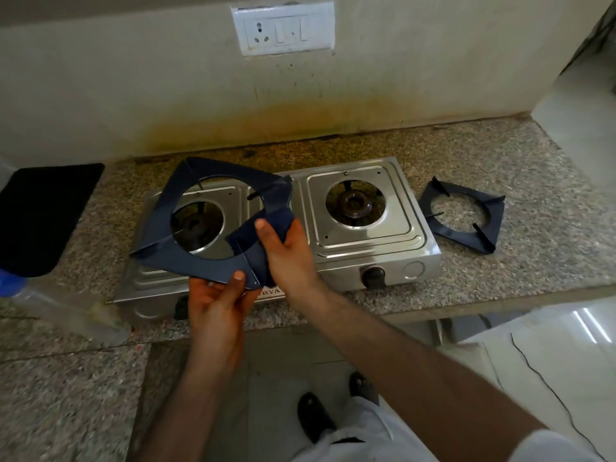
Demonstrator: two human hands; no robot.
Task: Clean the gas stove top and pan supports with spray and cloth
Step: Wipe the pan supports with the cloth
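A steel two-burner gas stove (366, 241) stands on the granite counter. My left hand (216, 301) grips the near edge of a dark blue pan support (176, 258), held tilted above the left burner. My right hand (286, 251) holds a dark blue cloth (280, 218) pressed against the support's right side. The second pan support (463, 215) lies flat on the counter to the right of the stove. The right burner (355, 203) is bare. A clear spray bottle (66, 311) with a blue top lies at the left edge, blurred.
A black mat (43, 215) lies on the counter at the left. The stained wall with a switch and socket plate (285, 26) rises behind the stove. The counter's front edge (433, 311) drops to a tiled floor, where a thin black wire (546, 385) trails.
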